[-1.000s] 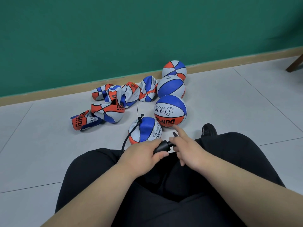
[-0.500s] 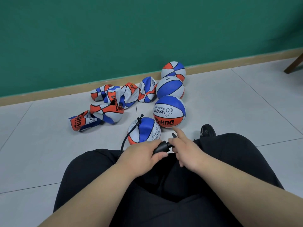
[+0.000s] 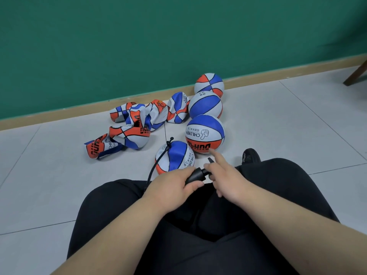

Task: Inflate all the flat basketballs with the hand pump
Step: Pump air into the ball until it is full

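Observation:
My left hand (image 3: 170,187) grips the black barrel of the hand pump (image 3: 195,175) over my lap. My right hand (image 3: 226,175) holds the pump's handle end, its index finger sticking out toward the balls. The pump's black hose (image 3: 158,161) curves up to the valve of a partly filled blue, white and orange basketball (image 3: 174,157) on the floor in front of my knees. Three round inflated balls stand in a row to the right: the nearest ball (image 3: 205,133), a middle ball (image 3: 205,105) and the far ball (image 3: 209,84) against the wall. Several flat balls (image 3: 137,126) lie crumpled to the left.
I sit on a grey tiled floor (image 3: 278,120) with my legs in black trousers (image 3: 198,225) and a black shoe (image 3: 250,155) past my right knee. A green wall with a wooden skirting board (image 3: 79,111) runs behind the balls. A wooden furniture leg (image 3: 356,74) shows at the right edge.
My hands and the pump have hardly moved. The view has shifted slightly, and my right hand sits a little further out along the pump handle.

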